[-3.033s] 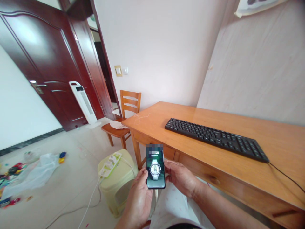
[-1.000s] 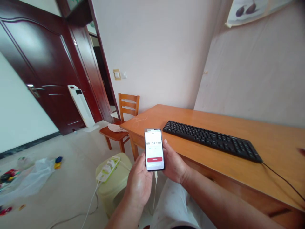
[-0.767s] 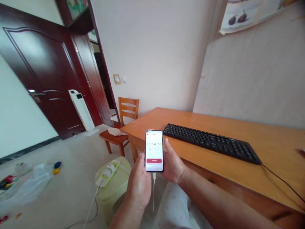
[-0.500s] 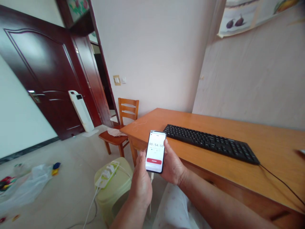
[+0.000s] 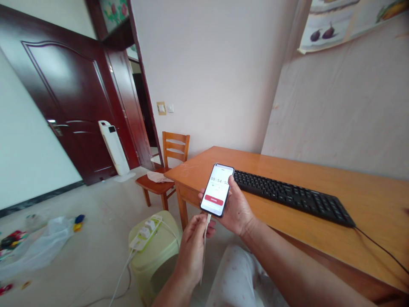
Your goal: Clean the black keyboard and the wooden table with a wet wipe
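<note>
A phone with a lit white screen, a timer readout and a red button is tilted in my right hand. The thumb of that hand lies along the phone's right edge, with fingertips showing at its left side. A white charging cable hangs from the phone's bottom edge. Just below the phone, my left hand is closed with its fingertips at the cable's plug end. The black keyboard lies on the wooden desk, beyond and to the right of the phone.
A pale green stool at the lower left carries a power strip with plugs. Behind it is a wooden chair with a white cloth. Plastic bags lie on the floor at left, near a white upright appliance.
My left hand has left the phone's side and moved down to the cable at its bottom edge. The phone has risen slightly and tilted to the right in my right hand.
</note>
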`<state>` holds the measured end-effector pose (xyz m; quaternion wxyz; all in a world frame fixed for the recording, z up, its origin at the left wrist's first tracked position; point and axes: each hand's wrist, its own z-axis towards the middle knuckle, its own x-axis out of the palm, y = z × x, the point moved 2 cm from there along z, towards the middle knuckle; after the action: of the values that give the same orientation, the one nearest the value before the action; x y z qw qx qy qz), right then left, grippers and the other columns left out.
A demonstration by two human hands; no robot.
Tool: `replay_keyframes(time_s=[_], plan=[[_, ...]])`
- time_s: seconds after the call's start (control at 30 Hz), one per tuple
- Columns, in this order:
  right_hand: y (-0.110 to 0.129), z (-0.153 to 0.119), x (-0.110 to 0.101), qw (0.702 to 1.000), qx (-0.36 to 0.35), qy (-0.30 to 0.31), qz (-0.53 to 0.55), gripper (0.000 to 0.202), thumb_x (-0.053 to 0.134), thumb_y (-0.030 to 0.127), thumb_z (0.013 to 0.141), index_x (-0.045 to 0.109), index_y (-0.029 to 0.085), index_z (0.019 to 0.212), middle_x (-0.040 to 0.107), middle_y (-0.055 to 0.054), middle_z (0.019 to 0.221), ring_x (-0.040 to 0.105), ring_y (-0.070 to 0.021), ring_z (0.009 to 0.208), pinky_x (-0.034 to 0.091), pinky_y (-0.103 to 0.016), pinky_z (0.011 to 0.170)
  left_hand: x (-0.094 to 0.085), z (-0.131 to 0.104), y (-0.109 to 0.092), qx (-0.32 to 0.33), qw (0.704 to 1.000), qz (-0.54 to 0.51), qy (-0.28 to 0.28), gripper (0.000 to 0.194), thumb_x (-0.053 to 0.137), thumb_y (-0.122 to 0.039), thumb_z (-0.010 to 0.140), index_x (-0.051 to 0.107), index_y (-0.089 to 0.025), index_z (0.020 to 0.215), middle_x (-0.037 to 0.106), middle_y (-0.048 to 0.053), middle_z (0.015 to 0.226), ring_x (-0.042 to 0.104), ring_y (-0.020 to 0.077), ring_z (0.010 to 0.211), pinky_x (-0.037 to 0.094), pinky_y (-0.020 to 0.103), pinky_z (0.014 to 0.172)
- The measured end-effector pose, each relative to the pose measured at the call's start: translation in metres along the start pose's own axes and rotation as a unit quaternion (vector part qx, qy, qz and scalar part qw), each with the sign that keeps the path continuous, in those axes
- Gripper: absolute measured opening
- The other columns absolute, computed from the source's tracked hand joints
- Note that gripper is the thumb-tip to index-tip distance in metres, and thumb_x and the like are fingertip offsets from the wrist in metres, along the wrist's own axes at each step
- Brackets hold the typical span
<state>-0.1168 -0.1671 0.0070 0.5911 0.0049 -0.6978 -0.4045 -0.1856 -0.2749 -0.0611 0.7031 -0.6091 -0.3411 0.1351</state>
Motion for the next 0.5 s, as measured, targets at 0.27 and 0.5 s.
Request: replay_keyframes(time_s=[0.27,0.5], plan=[[-0.004,0.0,0.007,0.999,0.004,0.021,-0.037,0.062,0.043,0.071,0.09,0.062,0.018,0.119,0.074,-0.014,0.107,0.07,-0.0304,0.1,0.057,-0.036,0.063,0.003,-0.001,-0.013,0.007,0.994,0.107,0.035,0.027,0.061,-0.045,0.088,0.064,-0.018,0.09,0.061,0.001,0.074,0.048,0.0088,0.058,0.036,0.022,0.055],[-0.005,0.004,0.018,1.0,0.006,0.001,-0.018,0.067,0.047,0.071,0.089,0.064,0.013,0.116,0.075,-0.015,0.098,0.073,-0.0268,0.09,0.057,-0.043,0.085,0.008,0.003,-0.018,0.003,0.996,0.083,0.044,0.028,0.06,-0.045,0.087,0.063,-0.018,0.087,0.054,-0.001,0.066,0.041,0.008,0.054,0.028,0.022,0.05]])
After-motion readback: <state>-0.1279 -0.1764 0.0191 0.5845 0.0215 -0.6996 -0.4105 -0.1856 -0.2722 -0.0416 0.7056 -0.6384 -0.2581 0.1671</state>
